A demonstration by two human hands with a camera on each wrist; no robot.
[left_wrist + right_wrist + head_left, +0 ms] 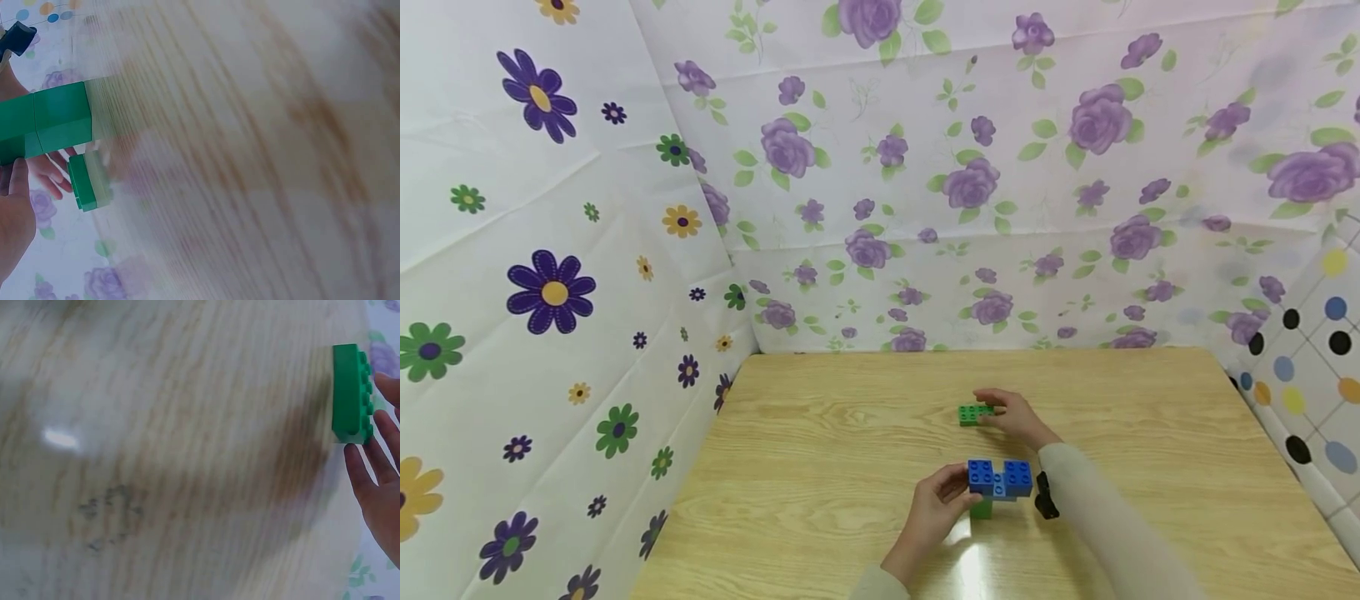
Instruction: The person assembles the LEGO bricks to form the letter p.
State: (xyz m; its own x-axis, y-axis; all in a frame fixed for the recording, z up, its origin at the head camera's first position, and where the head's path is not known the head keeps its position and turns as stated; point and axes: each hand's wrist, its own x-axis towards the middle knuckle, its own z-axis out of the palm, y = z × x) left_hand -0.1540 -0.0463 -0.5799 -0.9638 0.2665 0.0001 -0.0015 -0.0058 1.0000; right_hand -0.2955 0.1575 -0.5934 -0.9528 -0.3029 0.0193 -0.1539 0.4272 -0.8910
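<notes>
Near the front of the table, my left hand (934, 505) grips a small build of toy building bricks (998, 487) from its left side. Two dark blue bricks (1018, 477) sit apart on top of a light blue brick, and green bricks (61, 119) form the lower part. Farther back, a loose green building brick (347, 394) lies on the wood, studs up. My right hand (1013, 417) is at its right end, fingers spread about it. In the right wrist view the thumb stands off from the studs; whether a fingertip touches the brick is unclear.
The wood-grain table (820, 433) reflects light near the build. Flowered sheets (865, 167) rise behind the table and on the left, with a dotted sheet (1311, 367) on the right. A black device (1047, 496) is strapped at my right wrist, close to the build.
</notes>
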